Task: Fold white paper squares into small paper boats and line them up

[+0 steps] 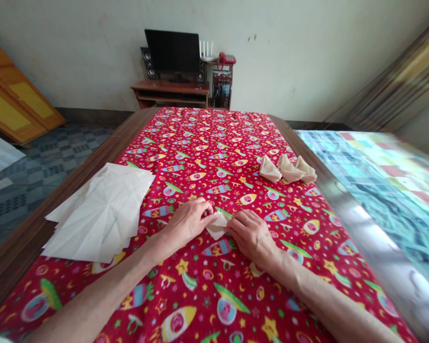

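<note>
A small piece of folded white paper (217, 226) lies between my two hands at the middle of the red patterned cloth (221, 190). My left hand (191, 218) pinches its left edge, the fingers curled and pressed together. At its right edge, the closed fingers of my right hand (252, 234) grip the paper. Parts of the folded paper are hidden under my fingertips. To the left of my hands is a loose stack of creased white paper sheets (103, 214). Farther off to the right stand three folded paper shapes (289, 169), side by side.
The cloth covers a dark wooden table (103, 145). Right of it is a bed with a colourful sheet (379, 181). Beyond the table's far end, a monitor (172, 51), speakers and a red telephone (227, 59) stand by the wall. A wooden cabinet (17, 95) is at left.
</note>
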Available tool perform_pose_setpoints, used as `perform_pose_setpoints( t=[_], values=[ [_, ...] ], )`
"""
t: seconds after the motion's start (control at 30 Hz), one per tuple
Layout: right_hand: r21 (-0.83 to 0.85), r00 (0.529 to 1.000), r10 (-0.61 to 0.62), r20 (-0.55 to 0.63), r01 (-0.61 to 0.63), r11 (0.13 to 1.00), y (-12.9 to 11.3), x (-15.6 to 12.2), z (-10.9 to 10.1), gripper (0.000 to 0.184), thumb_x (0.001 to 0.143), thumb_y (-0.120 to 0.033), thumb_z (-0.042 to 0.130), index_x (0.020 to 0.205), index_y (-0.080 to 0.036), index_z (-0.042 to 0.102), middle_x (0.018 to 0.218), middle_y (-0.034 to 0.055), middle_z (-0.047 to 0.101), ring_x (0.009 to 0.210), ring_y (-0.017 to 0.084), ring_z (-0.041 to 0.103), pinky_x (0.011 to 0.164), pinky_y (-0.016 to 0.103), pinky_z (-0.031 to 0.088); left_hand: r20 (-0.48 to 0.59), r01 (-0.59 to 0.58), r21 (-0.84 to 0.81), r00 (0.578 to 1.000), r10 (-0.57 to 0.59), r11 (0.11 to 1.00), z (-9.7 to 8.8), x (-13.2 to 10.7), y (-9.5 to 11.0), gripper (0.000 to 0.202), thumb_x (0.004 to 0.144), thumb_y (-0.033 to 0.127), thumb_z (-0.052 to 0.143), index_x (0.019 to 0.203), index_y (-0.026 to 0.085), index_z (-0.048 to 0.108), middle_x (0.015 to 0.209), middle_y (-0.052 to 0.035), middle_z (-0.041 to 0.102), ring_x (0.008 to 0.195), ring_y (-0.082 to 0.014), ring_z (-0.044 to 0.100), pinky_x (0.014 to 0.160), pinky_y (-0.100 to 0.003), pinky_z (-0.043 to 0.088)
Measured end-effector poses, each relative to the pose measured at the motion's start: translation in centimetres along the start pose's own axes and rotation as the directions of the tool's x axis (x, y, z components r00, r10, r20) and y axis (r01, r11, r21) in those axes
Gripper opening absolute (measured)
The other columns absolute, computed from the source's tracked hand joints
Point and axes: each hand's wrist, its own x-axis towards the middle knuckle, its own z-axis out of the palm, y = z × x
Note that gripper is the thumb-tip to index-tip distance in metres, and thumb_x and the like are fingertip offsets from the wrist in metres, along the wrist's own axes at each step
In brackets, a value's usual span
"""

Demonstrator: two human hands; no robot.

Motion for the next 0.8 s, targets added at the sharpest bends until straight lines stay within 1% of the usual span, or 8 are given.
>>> perform_pose_setpoints(
  t=[0.07,0.13,0.23,0.3,0.43,0.5,0.6,0.8],
  values=[
    [0.054,1.0,-0.002,0.001,0.002,0.999,0.0,0.0,-0.2,0.025,0.094,-0.026,0.044,0.078,-0.019,0.061,0.076,0.0043,0.059,0.071,0.016,0.051,0.067,0.028,0.038,0.01,0.013,-0.062,1.0,-0.013,0.998,-0.1,0.0,0.1,0.018,0.082,0.032,0.061,0.071,0.019,0.059,0.071,0.0016,0.058,0.063,-0.012,0.055,0.058,-0.022,0.039],
    [0.204,0.998,0.055,-0.006,-0.053,0.978,0.0,0.0,-0.2,0.02,0.092,-0.032,0.049,0.082,-0.019,0.061,0.077,0.0034,0.06,0.072,0.015,0.053,0.067,0.027,0.04,0.011,0.031,-0.13,1.0,-0.029,0.991,-0.2,-0.1,0.1,0.016,0.082,0.029,0.062,0.071,0.018,0.059,0.069,0.0024,0.059,0.06,-0.0112,0.054,0.055,-0.021,0.038],
    [0.467,0.969,0.247,-0.018,-0.21,0.859,0.2,0.2,0.1,0.022,0.086,-0.04,0.059,0.091,-0.019,0.059,0.076,0.001,0.061,0.067,0.013,0.055,0.062,0.024,0.043,-0.004,0.036,-0.191,0.999,-0.037,0.981,-0.3,-0.3,0.3,0.013,0.082,0.027,0.061,0.072,0.018,0.06,0.066,0.0032,0.059,0.057,-0.0104,0.053,0.054,-0.021,0.037],
    [0.575,0.945,0.327,0.003,-0.269,0.773,0.3,0.4,0.4,0.025,0.083,-0.042,0.062,0.094,-0.019,0.06,0.073,-0.0005,0.061,0.063,0.012,0.054,0.058,0.022,0.043,-0.019,0.006,-0.213,1.0,-0.01,0.977,-0.2,-0.4,0.6,0.009,0.082,0.024,0.061,0.075,0.018,0.061,0.068,0.0029,0.059,0.058,-0.01,0.052,0.054,-0.02,0.038],
    [0.66,0.931,0.36,0.064,-0.31,0.684,0.1,0.7,0.7,0.019,0.084,-0.038,0.06,0.084,-0.02,0.065,0.073,-0.0006,0.063,0.063,0.012,0.056,0.057,0.021,0.043,-0.058,-0.097,-0.248,0.995,0.086,0.964,0.0,-0.6,1.4,0.003,0.082,0.018,0.061,0.08,0.019,0.063,0.075,0.0019,0.059,0.062,-0.0094,0.053,0.06,-0.02,0.042],
    [0.687,0.917,0.394,0.063,-0.326,0.649,0.0,0.8,0.6,0.021,0.083,-0.038,0.061,0.077,-0.019,0.065,0.071,-0.0005,0.063,0.062,0.012,0.056,0.056,0.021,0.042,-0.073,-0.111,-0.271,0.993,0.095,0.956,-0.2,-0.6,1.8,0.005,0.081,0.017,0.062,0.077,0.018,0.064,0.076,0.0013,0.058,0.065,-0.0097,0.053,0.062,-0.02,0.043],
    [0.725,0.91,0.413,0.047,-0.315,0.612,-0.1,0.9,0.2,0.023,0.082,-0.039,0.063,0.072,-0.019,0.065,0.069,-0.0003,0.063,0.062,0.012,0.056,0.057,0.022,0.043,-0.089,-0.078,-0.327,0.995,0.052,0.942,-0.7,-0.7,2.2,0.005,0.079,0.02,0.065,0.074,0.019,0.067,0.078,0.0005,0.057,0.069,-0.0106,0.055,0.063,-0.02,0.044],
    [0.778,0.909,0.417,0.015,-0.273,0.567,0.1,1.0,-0.2,0.024,0.081,-0.041,0.064,0.071,-0.019,0.065,0.068,0.0008,0.061,0.062,0.013,0.054,0.059,0.024,0.044,-0.153,-0.025,-0.404,0.987,-0.04,0.914,-1.3,-0.8,2.4,0.008,0.078,0.025,0.066,0.072,0.021,0.069,0.08,0.0009,0.057,0.076,-0.0126,0.057,0.068,-0.022,0.045]
  ],
)
